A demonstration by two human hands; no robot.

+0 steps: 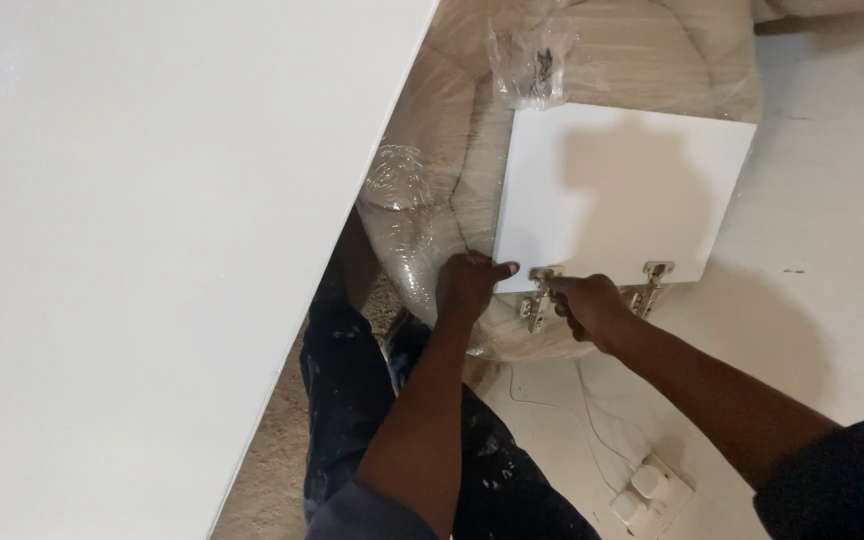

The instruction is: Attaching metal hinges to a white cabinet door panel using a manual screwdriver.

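Note:
A small white cabinet door panel [622, 190] lies on a beige cushioned piece wrapped in clear plastic [452, 190]. Two metal hinges are fixed along the panel's near edge, one on the left [540, 298] and one on the right [651, 285]. My left hand [470, 285] presses on the panel's near left corner, thumb on the edge. My right hand [588, 308] is closed around the left hinge, fingers curled over it.
A large white board [152, 250] fills the left side, slanting down to the bottom. A clear plastic bag with small metal fittings [532, 60] lies beyond the panel. A white wall socket [650, 492] with thin wires sits low on the white surface [832, 200] at right.

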